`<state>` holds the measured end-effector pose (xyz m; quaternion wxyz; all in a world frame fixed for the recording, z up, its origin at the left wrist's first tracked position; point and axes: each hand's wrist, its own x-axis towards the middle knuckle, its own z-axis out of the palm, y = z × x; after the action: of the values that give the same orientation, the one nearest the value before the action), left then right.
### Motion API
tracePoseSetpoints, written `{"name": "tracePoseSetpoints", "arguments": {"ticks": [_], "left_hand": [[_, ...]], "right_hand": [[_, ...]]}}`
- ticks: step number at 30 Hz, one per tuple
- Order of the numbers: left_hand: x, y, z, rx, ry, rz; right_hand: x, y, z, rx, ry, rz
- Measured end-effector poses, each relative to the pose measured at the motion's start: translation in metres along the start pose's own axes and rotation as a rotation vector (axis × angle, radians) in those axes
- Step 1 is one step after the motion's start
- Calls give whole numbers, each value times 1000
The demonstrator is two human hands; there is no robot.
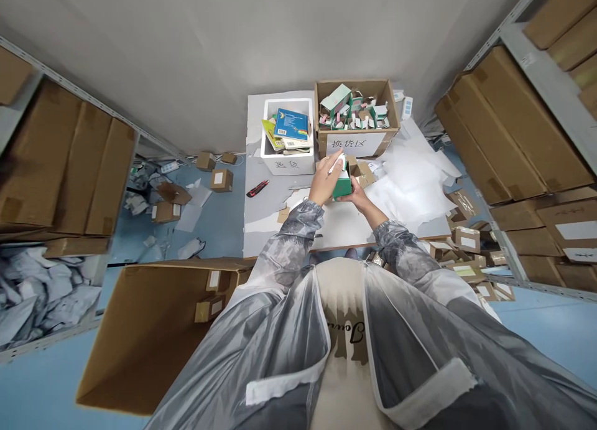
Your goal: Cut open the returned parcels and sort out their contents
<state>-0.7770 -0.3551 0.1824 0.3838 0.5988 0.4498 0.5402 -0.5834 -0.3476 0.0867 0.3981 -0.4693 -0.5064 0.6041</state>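
A small green and white carton (pixel 342 188) is held over the near middle of the table, between my two hands. My left hand (pixel 325 180) is closed on its upper left side, the fingers at a white part near its top. From the right, my right hand (pixel 356 195) grips the lower end, fingers curled round and under it. Just beyond stands a cardboard box (pixel 321 135) with a handwritten white label, filled with similar green and white cartons. Left of that box is a white foam bin (pixel 288 165) with a blue book (pixel 291 124) on top of other books.
A red and black utility knife (pixel 258 188) lies at the table's left. White foam sheets (pixel 403 175) cover its right side. A large open carton (pixel 140 330) stands on the floor at my left. Shelves with brown boxes (pixel 532 119) flank both sides.
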Motion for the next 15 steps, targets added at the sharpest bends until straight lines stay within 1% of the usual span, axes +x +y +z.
{"name": "tracePoseSetpoints", "arguments": {"ticks": [2,4,6,9,10,12,15], "left_hand": [[3,2,2,31,45,-33],[8,4,2,51,38,-36],[16,8,-2,75,-38,-15],[36,14,-8,119,-195,42],[45,17,-9,127,-232,66],[67,25,-8,146,-249,113],[112,39,4,253,-180,144]], "right_hand": [[0,1,6,8,1,5],[1,-1,8,-3,30,-10],[6,-6,5,-21,70,-24],[22,-19,-8,-45,120,-33],[30,-25,-14,-54,137,-45],[53,-42,-27,-79,169,-91],[105,-77,-52,-162,163,-249]]}}
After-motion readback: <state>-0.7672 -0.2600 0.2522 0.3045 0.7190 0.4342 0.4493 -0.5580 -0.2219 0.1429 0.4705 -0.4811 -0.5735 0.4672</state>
